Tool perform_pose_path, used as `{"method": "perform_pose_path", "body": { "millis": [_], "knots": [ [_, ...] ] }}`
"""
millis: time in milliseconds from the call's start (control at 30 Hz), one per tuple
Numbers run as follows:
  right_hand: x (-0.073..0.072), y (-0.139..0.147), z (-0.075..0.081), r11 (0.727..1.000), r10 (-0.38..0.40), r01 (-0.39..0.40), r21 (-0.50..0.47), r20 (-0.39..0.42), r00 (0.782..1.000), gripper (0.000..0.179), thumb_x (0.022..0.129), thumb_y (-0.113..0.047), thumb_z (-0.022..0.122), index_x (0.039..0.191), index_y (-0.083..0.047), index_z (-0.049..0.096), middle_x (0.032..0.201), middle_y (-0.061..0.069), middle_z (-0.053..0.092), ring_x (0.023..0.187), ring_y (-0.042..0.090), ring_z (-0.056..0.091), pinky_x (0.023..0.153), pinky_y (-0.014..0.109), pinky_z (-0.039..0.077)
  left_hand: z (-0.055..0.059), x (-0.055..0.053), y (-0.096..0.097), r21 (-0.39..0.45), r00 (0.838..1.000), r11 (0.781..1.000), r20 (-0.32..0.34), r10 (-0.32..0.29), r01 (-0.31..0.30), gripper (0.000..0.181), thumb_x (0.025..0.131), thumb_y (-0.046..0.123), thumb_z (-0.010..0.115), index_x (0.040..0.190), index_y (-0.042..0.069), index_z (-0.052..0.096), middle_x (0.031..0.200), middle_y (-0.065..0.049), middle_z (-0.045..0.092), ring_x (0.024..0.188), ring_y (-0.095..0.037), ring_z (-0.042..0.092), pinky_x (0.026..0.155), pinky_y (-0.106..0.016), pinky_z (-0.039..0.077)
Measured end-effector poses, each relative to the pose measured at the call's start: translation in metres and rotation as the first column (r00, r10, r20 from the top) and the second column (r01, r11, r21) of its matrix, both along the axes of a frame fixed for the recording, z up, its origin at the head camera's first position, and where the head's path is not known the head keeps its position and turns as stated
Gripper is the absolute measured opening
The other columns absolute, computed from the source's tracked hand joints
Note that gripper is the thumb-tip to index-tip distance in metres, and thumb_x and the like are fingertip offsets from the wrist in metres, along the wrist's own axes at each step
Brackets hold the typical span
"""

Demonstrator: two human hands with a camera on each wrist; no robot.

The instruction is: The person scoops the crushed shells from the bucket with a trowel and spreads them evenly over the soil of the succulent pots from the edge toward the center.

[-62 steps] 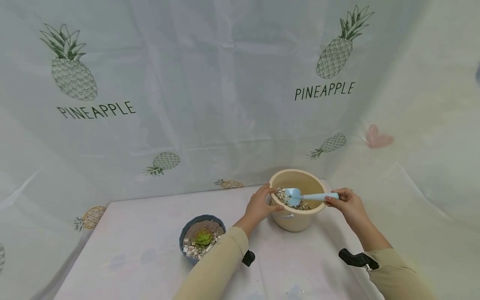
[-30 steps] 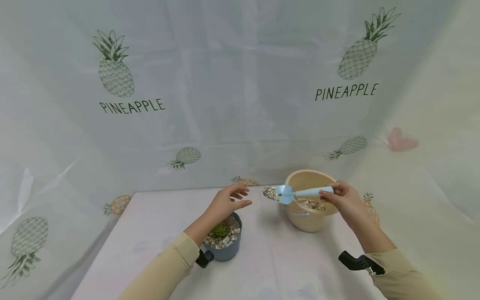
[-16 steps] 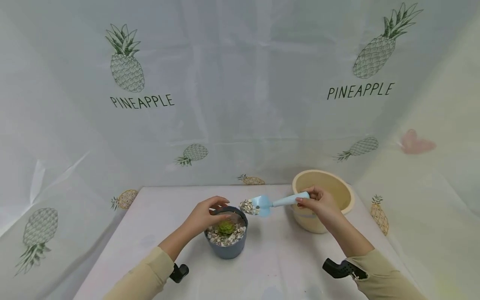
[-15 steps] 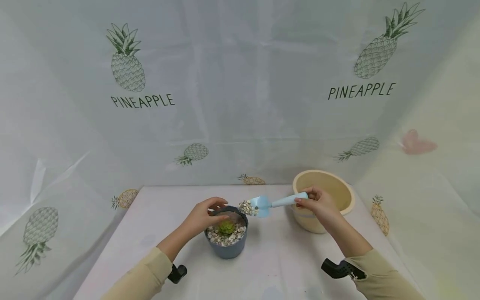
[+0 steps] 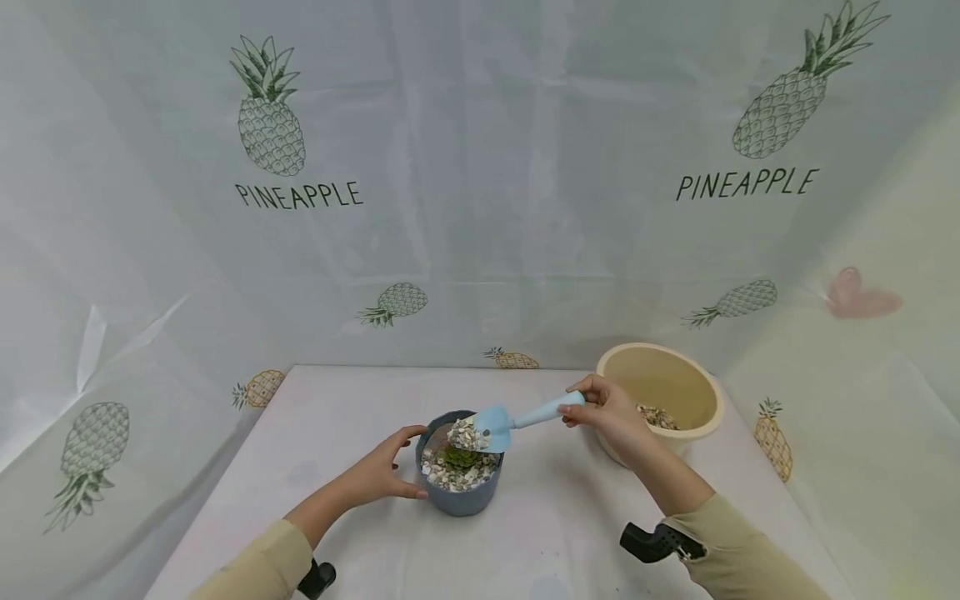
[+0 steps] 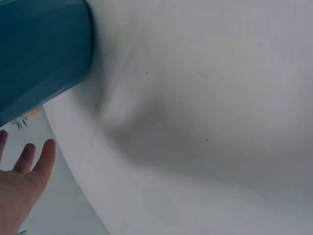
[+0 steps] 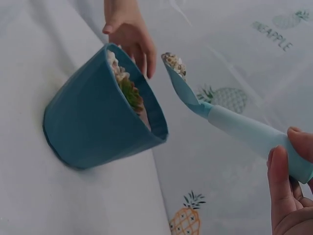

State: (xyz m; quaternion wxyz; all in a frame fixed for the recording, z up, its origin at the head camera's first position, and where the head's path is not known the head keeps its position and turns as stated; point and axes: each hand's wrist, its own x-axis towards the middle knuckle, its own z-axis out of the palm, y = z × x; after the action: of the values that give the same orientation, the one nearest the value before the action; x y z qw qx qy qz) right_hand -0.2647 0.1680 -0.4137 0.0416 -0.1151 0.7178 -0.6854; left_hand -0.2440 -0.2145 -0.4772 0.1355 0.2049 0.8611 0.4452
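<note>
Nearest: two beige sleeves (image 5: pixel 251 562), one per arm, and two black wrist devices (image 5: pixel 660 543).

Two hands, well apart. Left hand (image 5: pixel 375 475): fingers spread, thumb apart from them, beside the pot's left side; whether a fingertip meets the rim, cannot tell. Right hand (image 5: pixel 611 412): thumb and fingers pinch the end of a handle.

One pot (image 5: pixel 462 502), blue-grey, upright on the table (image 5: pixel 525 533), between the hands. Inside: one green succulent (image 5: pixel 461 457) ringed by pale pebbles (image 5: pixel 442 475), too many to count.

One light-blue trowel (image 5: pixel 498 427), held by that handle, blade over the pot's mouth. One heap of stones (image 5: pixel 467 435) on the blade. Right wrist view: blade clear of the rim, tilted.

One cream bucket (image 5: pixel 718 404), farther right, partly behind the right hand; some gravel (image 5: pixel 657 417) in it.

Farthest: pale backdrop (image 5: pixel 480 225). Head view count: eight printed pineapples, five green, three orange; the word PINEAPPLE twice; one pink heart (image 5: pixel 862 298).
</note>
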Motion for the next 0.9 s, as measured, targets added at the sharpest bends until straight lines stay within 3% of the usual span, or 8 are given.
{"method": "perform_pose_path", "body": {
  "millis": [167, 433, 667, 900],
  "knots": [
    [-0.004, -0.017, 0.002, 0.998, 0.024, -0.024, 0.063, 0.001, 1.000, 0.029, 0.085, 0.005, 0.071, 0.106, 0.013, 0.054, 0.087, 0.013, 0.067, 0.074, 0.021, 0.070, 0.072, 0.034, 0.058, -0.012, -0.005, 0.000, 0.020, 0.998, 0.999, 0.040, -0.038, 0.037, 0.100, 0.076, 0.019, 0.086, 0.154, 0.011, 0.022, 0.154, -0.022, 0.024, 0.139, -0.045, 0.025, 0.102, -0.063, 0.034],
    [-0.009, -0.042, 0.004, 0.992, 0.029, -0.033, 0.119, 0.035, 0.999, 0.027, 0.086, 0.001, 0.071, 0.107, 0.009, 0.057, 0.086, 0.011, 0.067, 0.073, 0.020, 0.069, 0.072, 0.035, 0.058, -0.025, -0.028, -0.007, 0.077, 0.991, 0.990, 0.061, -0.120, 0.116, 0.107, 0.074, 0.021, 0.088, 0.155, 0.015, 0.018, 0.155, -0.015, 0.024, 0.139, -0.041, 0.027, 0.101, -0.059, 0.039],
    [-0.016, -0.057, 0.004, 0.987, 0.009, -0.019, 0.162, 0.065, 0.998, 0.027, 0.084, 0.003, 0.073, 0.106, 0.009, 0.058, 0.086, 0.013, 0.066, 0.071, 0.021, 0.069, 0.070, 0.034, 0.058, -0.026, -0.041, -0.007, 0.086, 0.976, 0.979, 0.106, -0.191, 0.182, 0.111, 0.072, 0.020, 0.089, 0.156, 0.020, 0.017, 0.156, -0.014, 0.022, 0.141, -0.041, 0.023, 0.102, -0.057, 0.039],
    [-0.020, -0.068, 0.014, 0.974, 0.045, -0.050, 0.221, 0.027, 0.999, 0.027, 0.083, 0.003, 0.074, 0.104, 0.010, 0.059, 0.083, 0.013, 0.066, 0.070, 0.021, 0.069, 0.072, 0.042, 0.058, -0.025, -0.041, -0.004, 0.096, 0.975, 0.979, 0.112, -0.191, 0.181, 0.109, 0.072, 0.019, 0.089, 0.155, 0.019, 0.018, 0.156, -0.019, 0.022, 0.139, -0.045, 0.026, 0.100, -0.060, 0.039]
  ]
}}
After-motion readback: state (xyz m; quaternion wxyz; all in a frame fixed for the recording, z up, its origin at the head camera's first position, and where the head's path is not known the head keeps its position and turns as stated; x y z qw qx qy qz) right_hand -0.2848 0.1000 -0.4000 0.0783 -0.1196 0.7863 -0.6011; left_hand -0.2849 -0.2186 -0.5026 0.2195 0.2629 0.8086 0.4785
